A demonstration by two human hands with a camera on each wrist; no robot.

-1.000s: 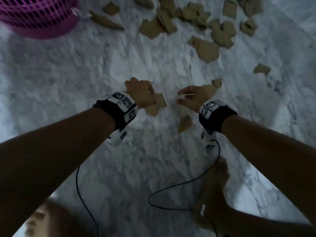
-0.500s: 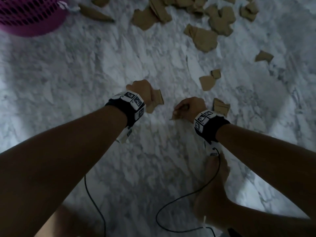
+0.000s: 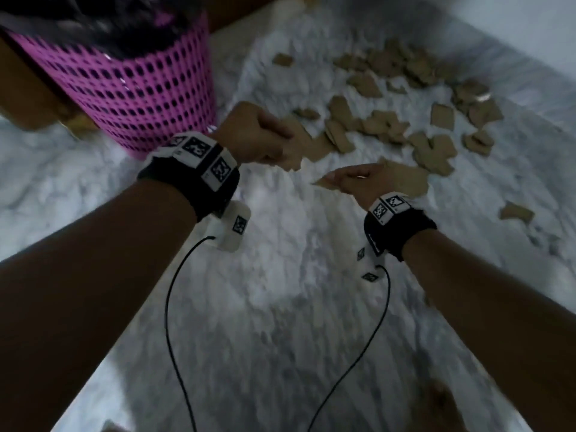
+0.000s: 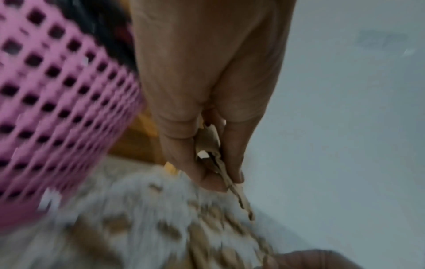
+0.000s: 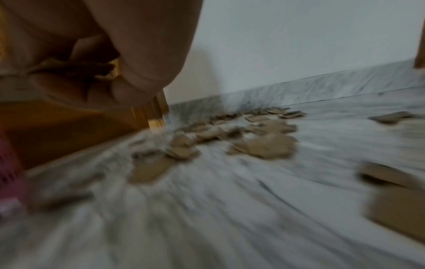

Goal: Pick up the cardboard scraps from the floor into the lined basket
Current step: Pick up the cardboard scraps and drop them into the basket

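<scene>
My left hand (image 3: 265, 141) grips a few brown cardboard scraps (image 3: 294, 151), pinched between thumb and fingers in the left wrist view (image 4: 220, 169). It hangs just right of the pink mesh basket (image 3: 134, 88), whose black liner (image 3: 93, 23) shows at the rim. My right hand (image 3: 358, 182) holds a cardboard scrap (image 3: 324, 182) whose pointed tip sticks out to the left; the right wrist view shows that scrap (image 5: 69, 69) under curled fingers. Several more scraps (image 3: 433, 151) lie scattered on the marble floor beyond both hands.
The white marble floor (image 3: 280, 307) stretches below my arms. A wooden piece of furniture (image 3: 28, 98) stands behind the basket, and a pale wall (image 5: 299, 36) bounds the floor at the far side. Black cables (image 3: 174, 307) hang from both wristbands.
Both hands have risen from the floor with their scraps. The view has swung up and left, so the basket now looms large beside my left hand.
</scene>
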